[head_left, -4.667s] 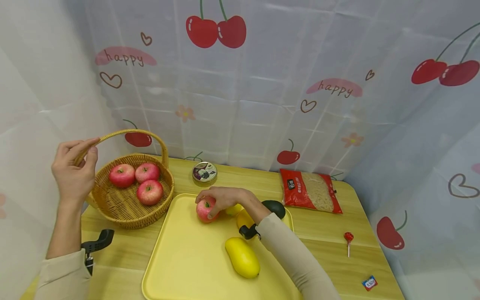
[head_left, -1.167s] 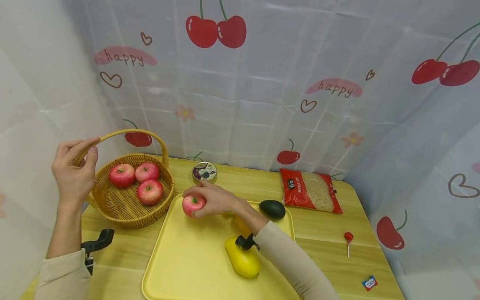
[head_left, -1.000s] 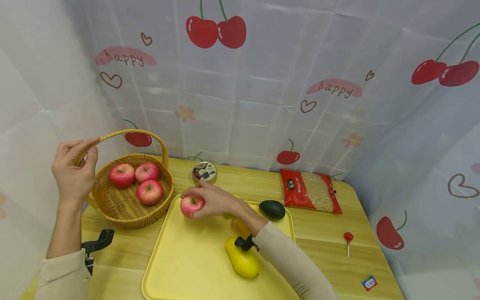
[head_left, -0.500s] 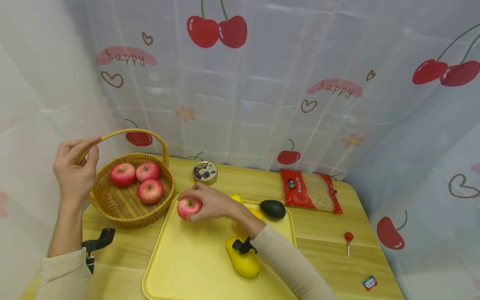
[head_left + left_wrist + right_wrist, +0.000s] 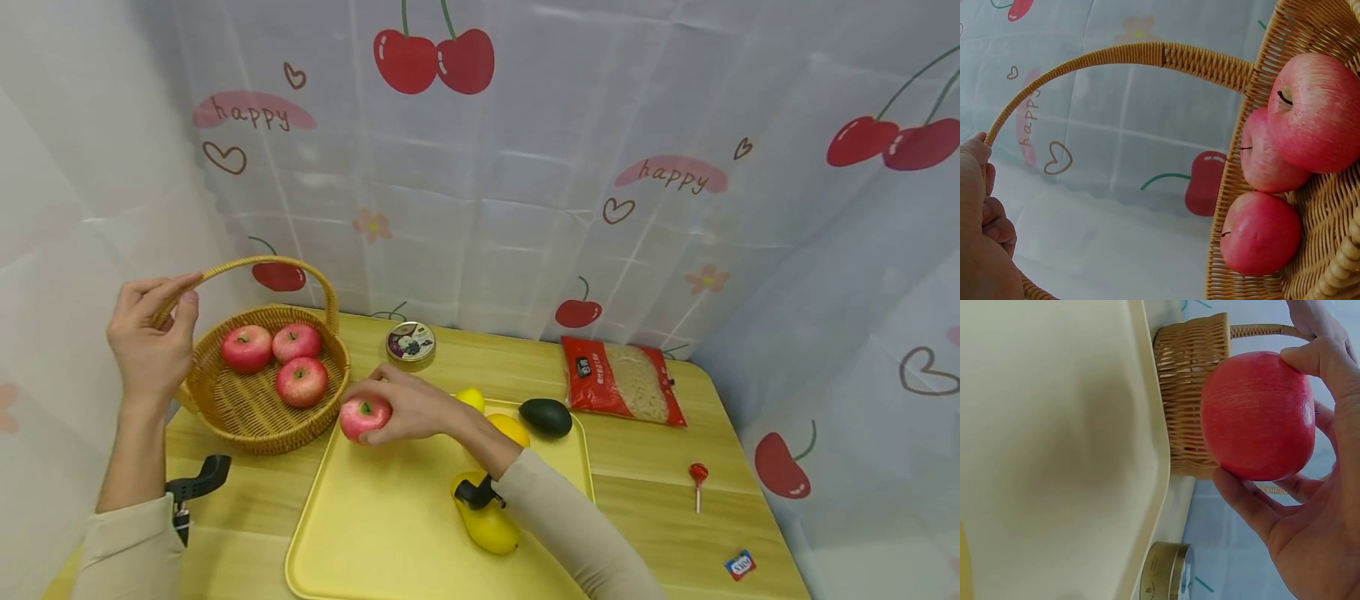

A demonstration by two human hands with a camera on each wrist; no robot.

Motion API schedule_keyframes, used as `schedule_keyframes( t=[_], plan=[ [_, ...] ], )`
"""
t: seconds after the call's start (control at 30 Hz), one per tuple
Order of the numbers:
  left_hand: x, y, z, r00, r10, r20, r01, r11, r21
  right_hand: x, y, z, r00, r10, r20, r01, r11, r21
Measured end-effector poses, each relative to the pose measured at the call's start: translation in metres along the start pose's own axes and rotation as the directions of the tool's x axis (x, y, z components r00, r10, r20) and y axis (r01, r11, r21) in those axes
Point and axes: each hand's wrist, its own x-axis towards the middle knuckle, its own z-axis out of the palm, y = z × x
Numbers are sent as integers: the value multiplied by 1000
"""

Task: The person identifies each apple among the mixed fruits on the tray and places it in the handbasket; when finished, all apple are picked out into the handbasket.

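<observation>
My left hand (image 5: 153,333) grips the arched handle of a wicker basket (image 5: 258,437) at the left of the table. Three red apples lie inside, one of them the front apple (image 5: 302,382). My right hand (image 5: 412,404) holds another red apple (image 5: 363,419) between thumb and fingers, over the upper left corner of a yellow tray (image 5: 303,533). In the right wrist view the held apple (image 5: 1259,415) is raised above the tray, with the basket (image 5: 1191,394) behind it. The left wrist view shows the handle (image 5: 1116,55) passing into my curled left fingers.
On the tray are a yellow mango (image 5: 487,529), an orange-yellow fruit (image 5: 510,429), a lemon (image 5: 471,398) and an avocado (image 5: 546,417). A round tin (image 5: 410,343) stands behind. To the right lie a red food packet (image 5: 622,380), a lollipop (image 5: 698,475) and a small wrapped candy (image 5: 740,565).
My right hand has picked the apple up from the tray's back area and carried it left, closer to the basket. The left hand keeps its grip on the handle.
</observation>
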Motion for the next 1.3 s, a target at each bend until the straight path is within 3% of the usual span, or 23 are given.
schedule_keyframes(
  t=[0.5,0.97,1.3],
  plan=[
    [0,-1,1,1000,12,5,-12,1000,-28,15,-19,-2,999,-32,-32,33,999,3],
    [-1,1,1,1000,4,-3,-4,1000,-11,28,-31,3,998,-16,-60,16,1000,-10],
    [0,0,-1,1000,10,-10,-10,1000,23,42,-38,15,996,-45,-81,43,999,-29]
  ],
)
